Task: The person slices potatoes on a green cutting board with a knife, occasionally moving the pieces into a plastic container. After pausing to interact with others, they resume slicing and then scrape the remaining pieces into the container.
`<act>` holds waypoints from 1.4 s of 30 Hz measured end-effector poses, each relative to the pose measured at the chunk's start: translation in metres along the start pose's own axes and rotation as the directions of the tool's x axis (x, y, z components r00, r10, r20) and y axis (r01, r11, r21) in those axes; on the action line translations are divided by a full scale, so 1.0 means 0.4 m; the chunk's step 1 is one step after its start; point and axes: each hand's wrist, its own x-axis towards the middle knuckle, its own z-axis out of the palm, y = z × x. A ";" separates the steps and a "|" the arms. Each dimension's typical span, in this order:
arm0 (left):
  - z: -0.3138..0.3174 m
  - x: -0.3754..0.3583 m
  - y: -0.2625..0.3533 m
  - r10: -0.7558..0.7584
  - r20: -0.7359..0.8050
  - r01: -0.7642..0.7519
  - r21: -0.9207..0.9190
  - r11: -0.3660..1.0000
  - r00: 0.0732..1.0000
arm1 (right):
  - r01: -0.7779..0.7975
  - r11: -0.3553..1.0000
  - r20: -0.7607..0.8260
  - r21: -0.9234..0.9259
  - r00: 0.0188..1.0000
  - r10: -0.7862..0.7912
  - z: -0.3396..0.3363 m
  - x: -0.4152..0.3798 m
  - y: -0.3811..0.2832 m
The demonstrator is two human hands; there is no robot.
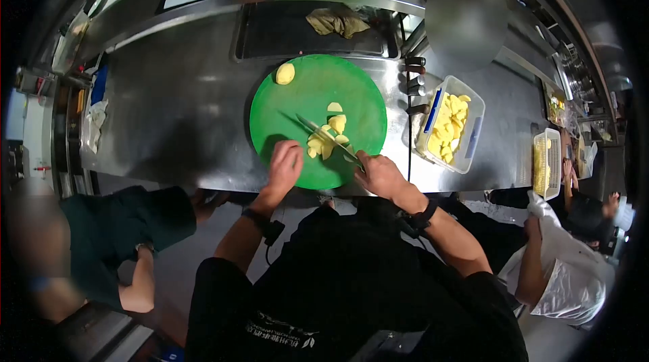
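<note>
A round green cutting board (284, 122) lies on the steel counter in front of me. My right hand (380, 174) grips a kitchen knife (315, 126), its blade slanting up and left over cut potato pieces (327, 149). At the board's lower left edge, my left hand (286, 162) has its fingers curled in; what they hold, if anything, is hidden. It is just left of the cut pieces. A peeled whole potato (285, 74) rests near the board's upper left rim. One flat potato slice (334, 107) lies apart, above the pile.
Right of the board stands a clear plastic container (477, 118) full of potato pieces. Behind the board is a dark tray (270, 34) with a crumpled cloth (337, 22). A yellowish-filled basket (553, 142) is farther right. Other people stand at left (122, 227) and right (574, 274).
</note>
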 end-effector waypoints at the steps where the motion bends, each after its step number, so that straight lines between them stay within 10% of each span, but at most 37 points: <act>1: -0.028 0.012 0.011 -0.070 -0.063 0.071 0.014 0.997 0.996 | 0.000 0.997 0.024 -0.082 1.000 0.002 -0.043 -0.002 -0.022; 4: -0.081 0.073 0.065 -0.021 -0.159 0.032 0.067 0.997 0.987 | 0.135 0.974 -0.103 -0.181 0.982 -0.156 -0.065 -0.008 -0.001; 8: -0.059 0.197 0.217 0.215 0.484 -0.286 0.077 0.955 0.848 | 0.119 0.926 0.052 -0.358 0.993 -0.107 -0.095 0.006 -0.020; 15: 0.065 0.206 0.165 0.140 0.612 -0.208 0.041 0.977 0.778 | 0.242 0.878 -0.110 -0.413 0.944 -0.312 -0.102 -0.028 0.068; 19: 0.092 0.170 0.091 0.041 0.579 -0.101 0.072 0.992 0.814 | 0.015 0.906 -0.008 -0.422 1.000 -0.020 -0.200 -0.113 0.095; 22: 0.109 0.147 0.032 0.037 0.588 -0.093 0.066 0.994 0.808 | 0.130 0.975 -0.157 -0.181 0.975 -0.159 -0.211 -0.189 0.207; 25: 0.107 0.189 0.033 0.066 0.553 -0.149 0.106 0.983 0.831 | -0.060 0.920 -0.125 0.387 0.985 0.117 -0.069 -0.225 0.334; 26: 0.115 0.216 0.030 0.074 0.526 -0.164 0.126 0.978 0.847 | -0.407 0.596 0.228 0.692 0.907 0.354 -0.048 -0.226 0.335; 28: 0.147 0.255 0.006 0.086 0.565 -0.197 0.139 0.971 0.821 | -0.434 0.242 0.305 0.868 0.850 0.430 0.061 -0.226 0.362; 34: 0.177 0.287 -0.021 0.133 0.707 -0.166 -0.023 0.986 0.695 | -0.289 -0.116 0.309 0.950 0.831 0.462 0.234 -0.123 0.234; 42: 0.120 0.170 0.028 0.061 0.535 -0.176 0.167 0.970 0.843 | -0.323 0.062 0.274 0.944 0.876 0.396 0.243 -0.026 0.134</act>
